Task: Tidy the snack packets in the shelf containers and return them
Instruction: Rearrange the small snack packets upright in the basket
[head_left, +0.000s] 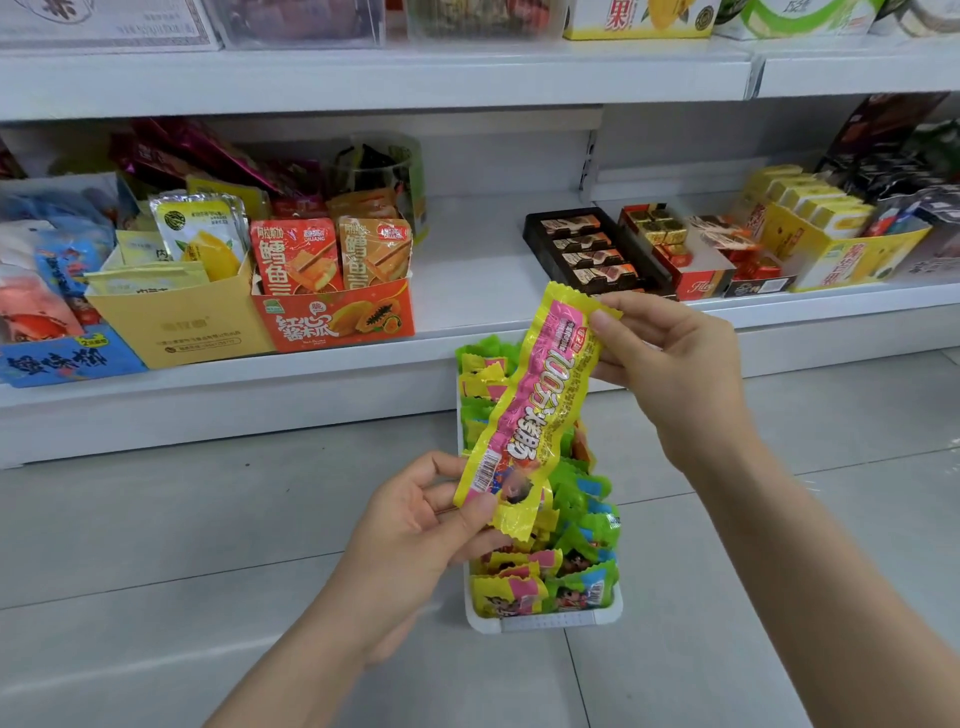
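While both hands hold it, yellow-pink snack packet (535, 410) spans 1 to 7 o'clock above white container (545, 621) on floor: right hand (670, 364) pinches top seal, left hand (415, 525) bottom seal. Likely light, soft, crinkly; grip at seals.

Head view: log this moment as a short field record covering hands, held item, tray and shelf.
left hand: pinches the lower end of the yellow-pink packet
right hand: pinches its upper end
packet pose: held slanted above the white tray
tray: on the floor, holding yellow and green packets
shelf: empty gap between the orange box and the black chocolate box
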